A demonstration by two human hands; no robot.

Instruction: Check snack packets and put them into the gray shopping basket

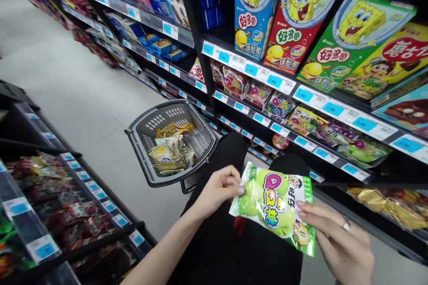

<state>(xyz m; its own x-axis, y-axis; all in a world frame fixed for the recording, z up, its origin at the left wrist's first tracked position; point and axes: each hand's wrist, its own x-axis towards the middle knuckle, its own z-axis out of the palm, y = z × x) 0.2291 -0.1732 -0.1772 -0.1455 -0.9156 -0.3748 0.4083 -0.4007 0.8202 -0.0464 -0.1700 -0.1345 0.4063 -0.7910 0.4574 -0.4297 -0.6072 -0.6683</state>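
A green candy bag (276, 205) with green apple pictures and pink lettering is held in front of me, over my black-clothed lap. My left hand (219, 187) pinches its left edge with thumb and fingers closed. My right hand (337, 240), wearing a ring, grips the bag's right edge from below. Both hands hold the same bag. Behind the left hand, a grey shopping basket (140, 140) stands on the floor with several yellow and white snack packets inside.
Black shelves on the right carry cartoon snack boxes (301, 22) and rows of candy bags (361, 149) with blue price tags. A lower shelf (63, 213) of red packets stands on the left. Light grey aisle floor (76, 93) runs between them.
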